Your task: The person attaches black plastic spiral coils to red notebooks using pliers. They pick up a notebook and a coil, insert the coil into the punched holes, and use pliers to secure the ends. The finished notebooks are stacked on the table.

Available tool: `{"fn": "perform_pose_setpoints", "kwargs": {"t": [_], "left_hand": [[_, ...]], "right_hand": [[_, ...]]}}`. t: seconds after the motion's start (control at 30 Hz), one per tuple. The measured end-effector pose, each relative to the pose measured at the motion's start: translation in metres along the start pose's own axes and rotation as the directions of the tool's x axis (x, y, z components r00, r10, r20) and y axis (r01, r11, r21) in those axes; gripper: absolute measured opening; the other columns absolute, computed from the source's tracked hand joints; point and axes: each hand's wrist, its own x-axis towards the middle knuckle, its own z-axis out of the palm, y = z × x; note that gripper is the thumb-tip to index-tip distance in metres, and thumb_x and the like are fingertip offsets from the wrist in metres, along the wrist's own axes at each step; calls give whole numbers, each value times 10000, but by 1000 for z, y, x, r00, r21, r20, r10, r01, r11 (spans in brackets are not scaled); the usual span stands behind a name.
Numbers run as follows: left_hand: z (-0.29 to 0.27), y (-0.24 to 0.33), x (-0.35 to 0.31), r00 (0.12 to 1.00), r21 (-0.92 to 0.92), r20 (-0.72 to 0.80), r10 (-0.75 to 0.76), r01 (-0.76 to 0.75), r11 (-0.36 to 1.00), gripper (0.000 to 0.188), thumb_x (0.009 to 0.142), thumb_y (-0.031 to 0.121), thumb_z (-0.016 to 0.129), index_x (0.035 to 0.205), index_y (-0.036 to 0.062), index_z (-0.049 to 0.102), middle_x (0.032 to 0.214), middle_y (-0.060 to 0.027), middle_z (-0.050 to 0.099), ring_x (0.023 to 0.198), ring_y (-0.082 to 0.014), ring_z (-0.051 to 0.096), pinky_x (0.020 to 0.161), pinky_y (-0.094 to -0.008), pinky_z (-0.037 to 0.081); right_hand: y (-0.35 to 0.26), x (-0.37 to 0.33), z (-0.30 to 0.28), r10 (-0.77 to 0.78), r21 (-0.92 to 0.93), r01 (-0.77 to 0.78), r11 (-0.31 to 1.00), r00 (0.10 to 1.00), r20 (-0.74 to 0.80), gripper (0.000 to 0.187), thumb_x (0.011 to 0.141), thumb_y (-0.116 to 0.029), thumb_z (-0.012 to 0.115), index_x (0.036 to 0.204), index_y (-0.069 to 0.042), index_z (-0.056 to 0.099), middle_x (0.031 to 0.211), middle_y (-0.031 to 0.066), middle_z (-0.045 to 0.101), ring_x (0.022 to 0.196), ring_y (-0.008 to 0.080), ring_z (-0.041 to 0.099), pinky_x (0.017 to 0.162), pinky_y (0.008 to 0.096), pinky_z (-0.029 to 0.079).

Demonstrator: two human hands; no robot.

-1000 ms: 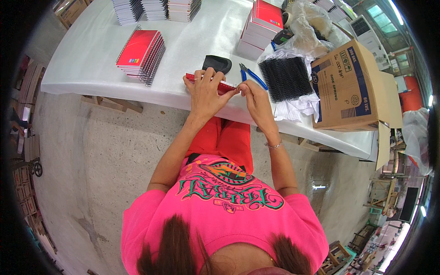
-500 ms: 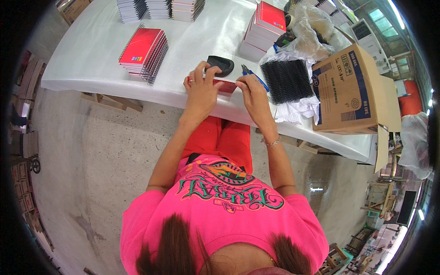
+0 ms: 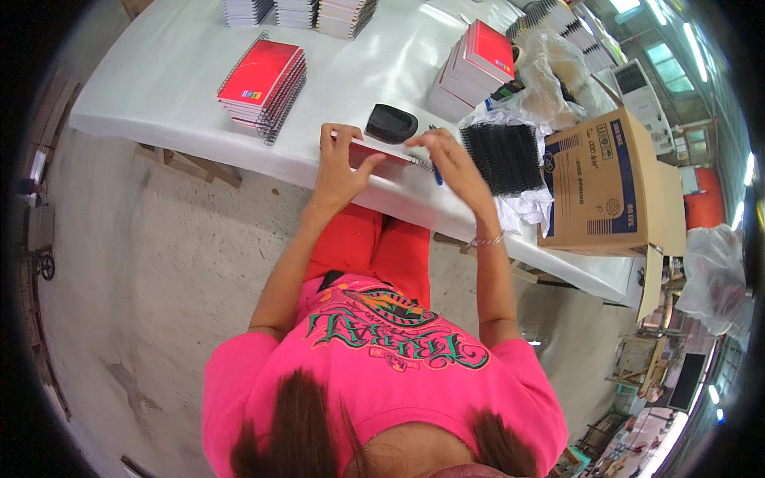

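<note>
A red-covered spiral notebook [image 3: 388, 165] is held near the table's front edge, seen nearly edge-on. My left hand [image 3: 343, 163] is closed around its left end, with the thumb in front and the fingers behind. At its right end a stretch of wire-like coil [image 3: 421, 162] shows. Over that coil hovers my right hand [image 3: 456, 169], its bent fingers apart, slightly smeared and with nothing visible in them. Blue-handled pliers [image 3: 437, 176] lie partly hidden under it. Just beyond the notebook sits a black rounded object [image 3: 391, 124]. Loose black coils [image 3: 502, 159] lie in a pile right of my right hand.
A stack of red spiral notebooks [image 3: 261, 84] stands at left, and a taller red-topped stack [image 3: 476, 68] at back right. Farther right is an open cardboard box [image 3: 594, 187], beside crumpled clear plastic [image 3: 550, 68]. More bound stacks [image 3: 343, 17] line the far side.
My right hand has let go of the notebook's right end and lifted slightly to the right, baring the coil. My left hand keeps its hold. The view has shifted a little.
</note>
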Motion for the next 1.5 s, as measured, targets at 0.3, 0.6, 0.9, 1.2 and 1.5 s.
{"fn": "perform_pose_setpoints", "kwargs": {"t": [0.3, 0.6, 0.9, 1.2, 1.5], "left_hand": [[-32, -19, 25, 993, 2, 90, 75, -76, 997, 740, 688, 326, 877, 1215, 58, 432, 1129, -147, 393, 1076, -328, 466, 914, -431, 436], [-15, -25, 29, 994, -98, 97, 54, -45, 994, 1040, 514, 418, 959, 1309, 116, 360, 1184, -131, 384, 1146, -308, 434, 979, -418, 417], [0, -22, 28, 980, -143, 181, 86, -60, 988, 1048, 517, 407, 961, 1323, 106, 364, 1189, -133, 391, 1129, -305, 440, 980, -406, 414], [6, -26, 34, 977, -132, 166, 136, -115, 985, 1062, 521, 424, 961, 1335, 86, 369, 1230, -142, 398, 1172, -312, 440, 1030, -423, 396], [5, -13, 28, 971, -228, 239, -29, 85, 970, 1312, 504, 425, 972, 1501, 114, 178, 1364, -162, 356, 1248, -325, 428, 1078, -428, 380]], "right_hand": [[31, 41, 28, -149, -527, 198, 826, 980, 135, 412, 864, -288, 758, 1174, -56, 615, 1412, 188, 449, 1203, 266, 512, 984, 374, 461], [45, 4, -2, 33, 937, -185, 297, 982, 184, 626, 963, -426, 585, 1363, 32, 436, 1447, 189, 474, 1342, 323, 461, 1126, 457, 363], [16, -9, -11, 122, 466, -218, 858, 966, 228, 272, 836, -295, 695, 826, -90, 516, 1407, 171, 541, 1209, 196, 494, 1021, 320, 352], [5, -22, -11, 123, 377, -158, 912, 986, 114, 347, 763, -261, 826, 896, -28, 607, 1346, 192, 560, 1229, 241, 521, 1011, 331, 397], [-14, -29, -10, 191, 545, -223, 808, 975, 117, 340, 809, -285, 796, 924, -32, 599, 1068, 66, 613, 935, 153, 549, 870, 286, 445]]}}
